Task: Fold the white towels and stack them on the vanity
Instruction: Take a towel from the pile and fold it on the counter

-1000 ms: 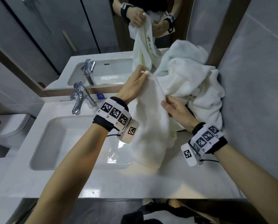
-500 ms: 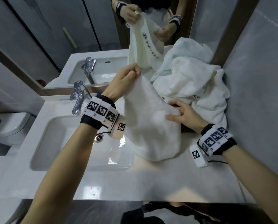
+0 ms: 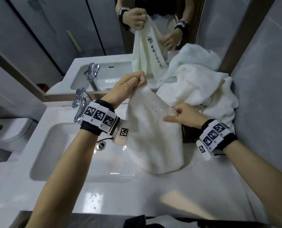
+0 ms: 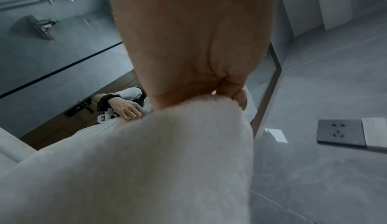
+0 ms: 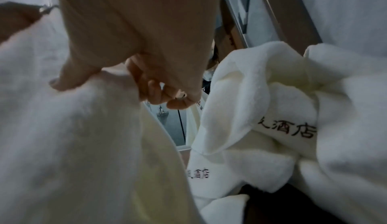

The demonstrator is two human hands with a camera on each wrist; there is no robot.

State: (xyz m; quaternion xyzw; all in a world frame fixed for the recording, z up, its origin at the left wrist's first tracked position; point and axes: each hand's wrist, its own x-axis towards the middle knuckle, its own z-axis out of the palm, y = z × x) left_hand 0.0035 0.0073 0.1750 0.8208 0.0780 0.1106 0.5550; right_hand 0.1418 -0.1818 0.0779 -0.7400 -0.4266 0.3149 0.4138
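A white towel (image 3: 153,134) hangs above the vanity top (image 3: 137,195), its lower end near the counter right of the basin. My left hand (image 3: 133,81) grips its top corner in a fist, also seen in the left wrist view as the left hand (image 4: 228,93) on the towel (image 4: 146,161). My right hand (image 3: 181,112) holds the towel's right edge, thumb on the near side; in the right wrist view the right hand (image 5: 117,77) pinches the towel (image 5: 73,136). A heap of crumpled white towels (image 3: 201,89) with dark lettering lies at the back right, and the heap (image 5: 282,120) fills the right wrist view.
The sink basin (image 3: 71,153) with its drain (image 3: 101,144) and chrome tap (image 3: 81,102) takes the left half of the vanity. A mirror (image 3: 104,38) stands behind. A grey tiled wall (image 3: 265,79) closes the right side. A toilet (image 3: 7,129) is at far left.
My left hand lifted the towel corner and shifted left, spreading the towel out. My right hand slid from the towel's middle folds to its right edge.
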